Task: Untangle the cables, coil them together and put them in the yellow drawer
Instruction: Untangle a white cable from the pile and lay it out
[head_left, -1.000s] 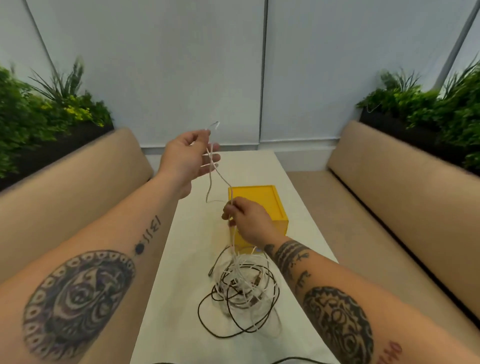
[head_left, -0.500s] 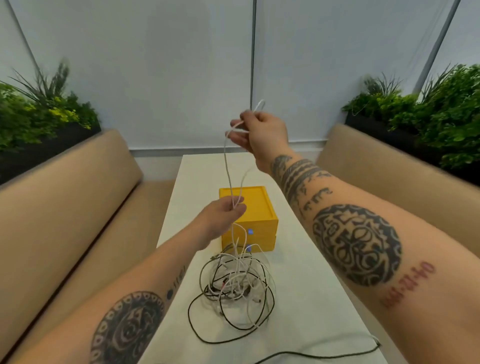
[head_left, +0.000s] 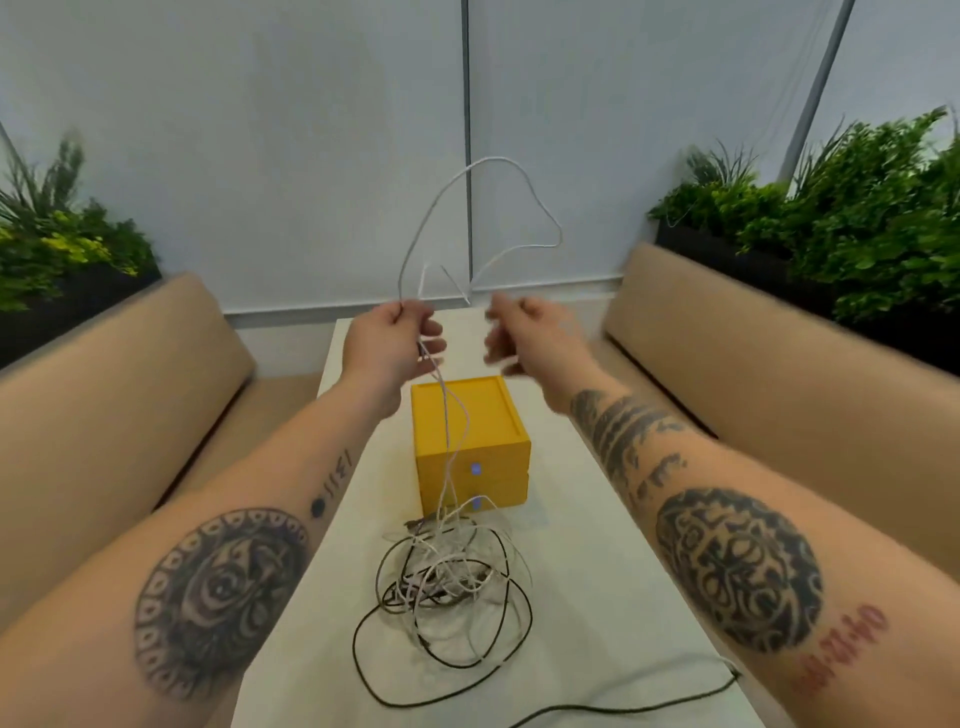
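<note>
Cables: mixed lot, white and black, heaped in one tangle on the white table, directly in front of the yellow drawer unit on the person's side and touching its base.

White cable: partly drawn out. Strands rise from the heap, cross the front of the drawer unit and reach the left hand, held above the unit's far edge. Past the hand a free length arcs high over the unit and drops back, its end hanging just beside the right hand.

Black cable: wide loops round the heap, with one run trailing away from the drawer unit towards the near table edge.

Left hand: fingers and thumb pinch the white cable.

Right hand: level with the left, above the unit; blurred, fingers loosely curled, no cable visible in them.

Yellow drawer unit: two stacked drawers, both closed.

Surroundings: tan benches either side of the unit, planters behind them.

Progress, as judged: early. One white length is being freed; the bulk remains knotted. Separating, coiling together, opening a drawer and stowing are all outstanding.
</note>
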